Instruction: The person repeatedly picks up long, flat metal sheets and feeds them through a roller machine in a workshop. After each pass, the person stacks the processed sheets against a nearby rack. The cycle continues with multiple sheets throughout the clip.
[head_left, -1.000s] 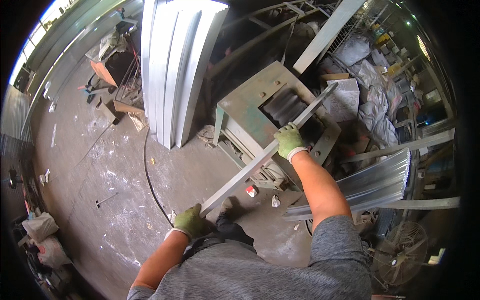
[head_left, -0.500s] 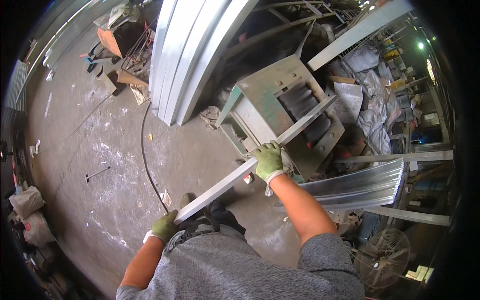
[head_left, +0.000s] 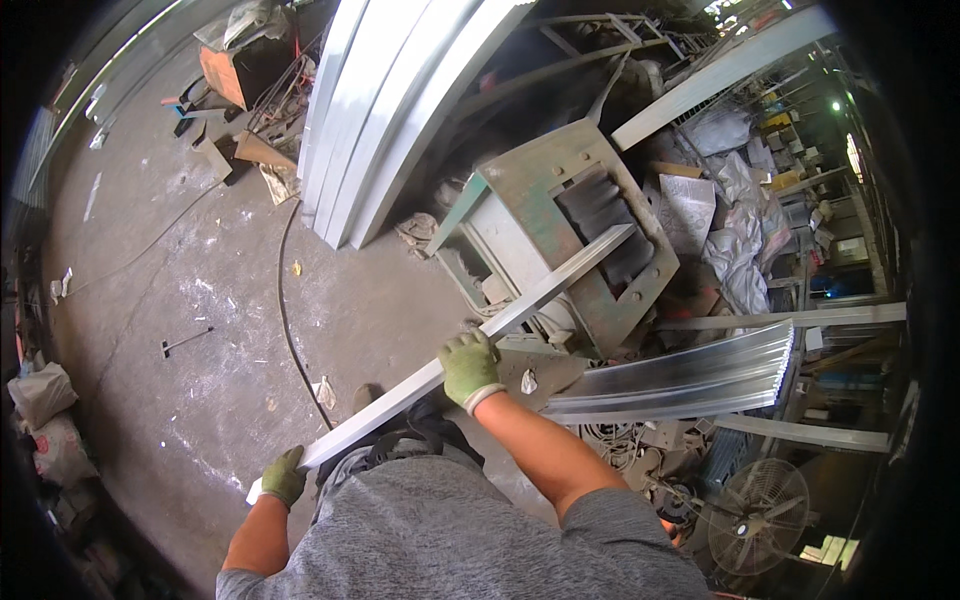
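A long, straight, pale grey metal bar (head_left: 385, 408) runs slantwise in front of me. My left hand (head_left: 284, 476), in a green work glove, is closed round it close to its near left end, and a short piece of the bar shows past the hand. Farther along, my right hand (head_left: 469, 367), gloved the same way, is wrapped over it from above. The bar's far end lies across the opening of a worn beige and green machine (head_left: 530, 185), in front of its dark hanging flaps (head_left: 590, 200). Whether it touches them I cannot tell.
Tall silvery metal profiles (head_left: 375, 100) stand left of the machine. Ribbed metal sheets (head_left: 680, 375) lie to the right, above a standing fan (head_left: 758, 515). A dark hose (head_left: 285, 290) and a small T-shaped tool (head_left: 187, 342) are on the floor. White sacks (head_left: 45, 395) sit far left.
Both hands have moved down and to the left with the bar. Its far end has drawn back toward me across the machine's opening.
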